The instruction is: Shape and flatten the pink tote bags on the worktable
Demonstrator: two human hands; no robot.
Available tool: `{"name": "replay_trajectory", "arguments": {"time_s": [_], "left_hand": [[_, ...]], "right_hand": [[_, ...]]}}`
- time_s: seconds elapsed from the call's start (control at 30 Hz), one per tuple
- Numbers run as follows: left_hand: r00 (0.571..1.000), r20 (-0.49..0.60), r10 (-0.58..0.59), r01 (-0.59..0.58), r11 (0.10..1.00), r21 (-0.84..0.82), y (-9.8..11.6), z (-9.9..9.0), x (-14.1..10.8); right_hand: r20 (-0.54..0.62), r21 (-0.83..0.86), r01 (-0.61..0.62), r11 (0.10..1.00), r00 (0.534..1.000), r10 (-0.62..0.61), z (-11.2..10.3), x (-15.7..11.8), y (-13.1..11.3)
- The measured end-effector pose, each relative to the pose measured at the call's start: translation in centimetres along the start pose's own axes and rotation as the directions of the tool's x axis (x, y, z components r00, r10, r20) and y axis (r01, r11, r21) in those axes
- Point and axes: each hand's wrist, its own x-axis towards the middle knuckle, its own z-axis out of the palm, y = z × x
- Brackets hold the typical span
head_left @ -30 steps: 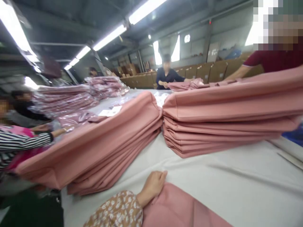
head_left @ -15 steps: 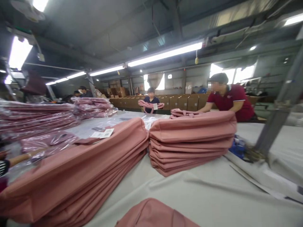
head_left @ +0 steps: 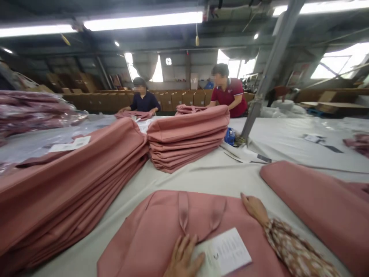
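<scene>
A pink bag (head_left: 144, 231) lies flat on the pale cloth in front of me, its two straps loose on top. My left hand (head_left: 184, 257) rests on the bag with its fingers apart, the thumb over the edge of a white printed tag (head_left: 230, 252). At the bag's upper right corner is my right hand (head_left: 255, 207), its fingers close together at the edge. Whether it pinches the fabric cannot be made out. The right forearm, in a patterned sleeve, crosses the bag's right side.
Folded pink bags form a long stack (head_left: 72, 184) at left and another stack (head_left: 187, 134) ahead. More pink material (head_left: 319, 207) lies at right. A metal post (head_left: 268, 73) rises beyond. Two people (head_left: 144, 102) (head_left: 229, 94) stand across the table.
The view has swung right and down. The near bag shows much more fully, and both my hands have come into view on it. The person in dark blue has lowered a pink bundle to the table.
</scene>
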Motion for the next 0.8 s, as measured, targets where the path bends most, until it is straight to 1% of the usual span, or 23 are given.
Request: {"name": "replay_trajectory", "arguments": {"time_s": [0.07, 0.13, 0.2, 0.27, 0.33, 0.37, 0.4, 0.43, 0.47, 0.5, 0.53, 0.57, 0.63, 0.67, 0.73, 0.8], "left_hand": [[0.999, -0.004, 0.048, -0.048, 0.999, -0.002, 0.4, -0.1, -0.4], [0.996, 0.06, 0.061, -0.06, 0.998, -0.019, 0.5, -0.6, -0.2], [0.993, 0.109, 0.052, -0.051, 0.999, -0.015, 0.6, -1.4, 0.2], [0.993, 0.103, 0.062, -0.062, 0.998, -0.005, 0.6, -2.1, 0.5], [0.995, 0.06, 0.082, -0.083, 0.997, 0.008, 0.7, -2.3, 0.6], [0.995, 0.025, 0.099, -0.1, 0.995, 0.016, 0.6, -2.2, 0.6], [0.993, -0.012, 0.116, -0.116, 0.993, 0.023, 0.6, -2.0, 0.6], [0.99, -0.047, 0.134, -0.133, 0.991, 0.029, 0.4, -1.7, 0.6], [0.985, -0.077, 0.153, -0.151, 0.988, 0.029, 0.3, -1.3, 0.5], [0.98, -0.101, 0.173, -0.171, 0.985, 0.023, 0.1, -1.0, 0.5], [0.975, -0.117, 0.187, -0.187, 0.982, 0.014, -0.1, -0.7, 0.5], [0.972, -0.128, 0.198, -0.2, 0.98, 0.003, -0.3, -0.5, 0.5], [0.97, -0.146, 0.194, -0.2, 0.979, -0.026, -0.5, -0.4, 0.7], [0.974, -0.139, 0.178, -0.185, 0.982, -0.046, -0.4, -0.4, 0.7], [0.986, -0.101, 0.133, -0.143, 0.984, -0.101, -0.2, -0.7, 0.8], [0.996, -0.031, 0.082, -0.087, 0.981, -0.175, 0.3, -1.0, 0.6]], "right_hand": [[-0.052, 0.016, 0.041, 0.999, 0.998, -0.04, -1.1, -0.1, -0.4], [-0.128, 0.039, 0.124, 0.992, 0.985, -0.118, -2.9, -0.7, -1.0], [-0.216, 0.057, 0.224, 0.973, 0.954, -0.207, -5.3, -2.3, -1.7], [-0.285, 0.06, 0.32, 0.946, 0.913, -0.291, -7.4, -5.5, -2.6], [-0.311, 0.04, 0.401, 0.915, 0.875, -0.37, -8.2, -10.1, -3.6], [-0.299, 0.022, 0.436, 0.9, 0.862, -0.41, -8.0, -12.6, -4.1], [-0.276, 0.0, 0.467, 0.884, 0.85, -0.448, -7.4, -15.0, -4.6], [-0.237, -0.02, 0.495, 0.869, 0.842, -0.485, -6.2, -17.2, -5.0], [-0.16, -0.036, 0.509, 0.86, 0.846, -0.508, -4.7, -19.0, -5.3], [-0.084, -0.046, 0.507, 0.861, 0.857, -0.509, -3.0, -20.4, -5.5], [-0.034, -0.056, 0.495, 0.867, 0.867, -0.497, -1.3, -21.4, -5.5], [-0.015, -0.069, 0.475, 0.877, 0.879, -0.477, 0.4, -21.9, -5.5], [-0.048, -0.082, 0.445, 0.892, 0.892, -0.449, 3.0, -22.4, -5.5], [-0.088, -0.075, 0.436, 0.897, 0.893, -0.441, 3.7, -22.5, -5.5], [-0.17, -0.017, 0.446, 0.895, 0.881, -0.442, 4.1, -23.2, -5.8], [-0.275, 0.1, 0.481, 0.871, 0.855, -0.44, 3.3, -25.1, -5.9]]}}
